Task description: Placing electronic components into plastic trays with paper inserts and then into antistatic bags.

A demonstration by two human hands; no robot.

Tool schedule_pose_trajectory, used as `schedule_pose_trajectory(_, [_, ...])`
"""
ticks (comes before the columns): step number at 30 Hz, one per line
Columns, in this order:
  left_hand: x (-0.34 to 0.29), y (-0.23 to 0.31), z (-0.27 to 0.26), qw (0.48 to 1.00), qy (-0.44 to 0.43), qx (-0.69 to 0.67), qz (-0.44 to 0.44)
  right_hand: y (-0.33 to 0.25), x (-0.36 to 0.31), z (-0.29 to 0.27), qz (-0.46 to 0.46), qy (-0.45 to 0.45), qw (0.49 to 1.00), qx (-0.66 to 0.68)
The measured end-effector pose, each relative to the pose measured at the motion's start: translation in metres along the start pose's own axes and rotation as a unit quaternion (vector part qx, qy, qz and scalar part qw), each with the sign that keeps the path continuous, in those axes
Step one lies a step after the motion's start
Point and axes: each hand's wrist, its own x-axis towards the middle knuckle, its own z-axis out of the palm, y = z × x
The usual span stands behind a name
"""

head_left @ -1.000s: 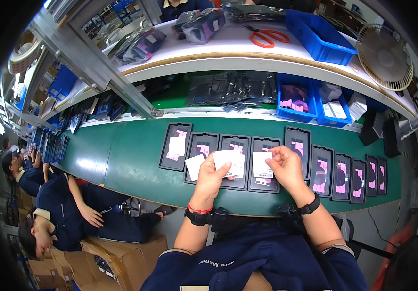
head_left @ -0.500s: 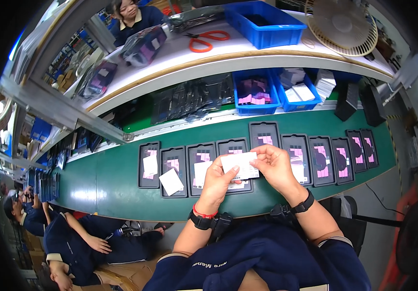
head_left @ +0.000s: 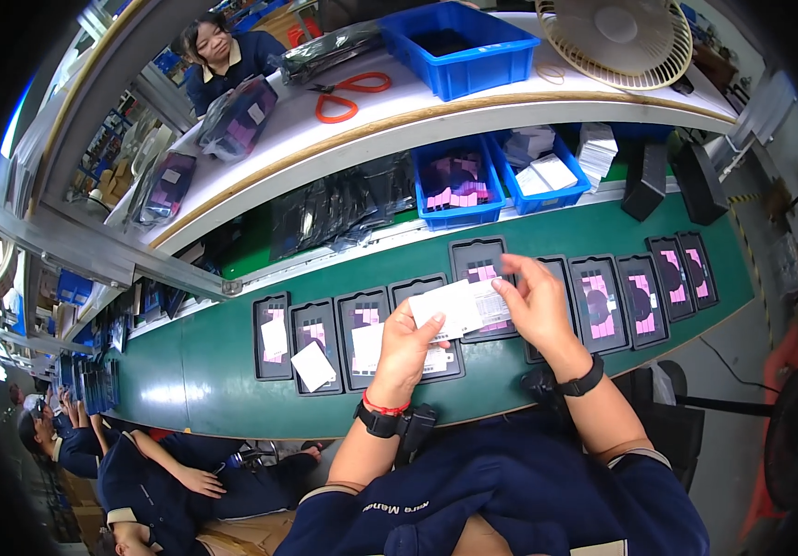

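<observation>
My left hand (head_left: 401,354) grips a white paper leaflet (head_left: 438,309) between thumb and fingers. My right hand (head_left: 540,308) pinches the edge of a second white leaflet with fine print (head_left: 489,307), which sticks out from behind the first. Both leaflets are above a row of black trays, several of them holding pink and black pieces. One black tray (head_left: 477,248) lies farther back, just beyond the leaflets. To the left of my hands, loose white leaflets lie on trays, one of them tilted (head_left: 313,367). My hands partly hide the trays beneath them.
The green table (head_left: 176,371) carries the trays. Behind it, a blue bin of pink pieces (head_left: 459,183) stands beside a blue bin of white leaflets (head_left: 547,176). On the shelf are red-handled scissors (head_left: 351,96) and a fan (head_left: 616,42). Co-workers sit at the left (head_left: 163,463).
The leaflets have spread apart: my right hand has drawn the printed one out to the right, with its fingers more raised. The view has shifted slightly.
</observation>
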Motion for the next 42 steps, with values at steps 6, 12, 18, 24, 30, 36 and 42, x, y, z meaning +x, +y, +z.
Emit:
schedule_pose_trajectory(6, [0.008, -0.003, 0.018, 0.995, -0.093, -0.048, -0.009, 0.009, -0.006, -0.012, 0.207, -0.191, 0.868, 0.408])
schedule_pose_trajectory(12, [0.012, -0.006, 0.035, 0.966, -0.204, -0.151, -0.058, 0.014, -0.016, -0.026, 0.300, -0.189, 0.717, 0.600])
schedule_pose_trajectory(18, [0.010, -0.013, 0.049, 0.983, -0.155, -0.068, -0.068, 0.014, -0.024, -0.044, 0.234, -0.111, 0.874, 0.410])
schedule_pose_trajectory(24, [0.008, -0.018, 0.066, 0.986, -0.150, -0.018, -0.068, 0.025, -0.028, -0.056, 0.144, -0.034, 0.937, 0.317])
schedule_pose_trajectory(30, [0.011, -0.019, 0.062, 0.991, -0.119, -0.010, -0.051, 0.043, -0.028, -0.062, 0.157, 0.042, 0.941, 0.298])
schedule_pose_trajectory(36, [0.015, -0.017, 0.068, 0.990, -0.122, -0.035, -0.062, 0.036, -0.032, -0.064, 0.024, 0.090, 0.994, -0.058])
schedule_pose_trajectory(42, [0.022, -0.025, 0.088, 0.970, -0.213, -0.080, -0.082, 0.031, -0.028, -0.086, 0.225, -0.116, 0.865, 0.433])
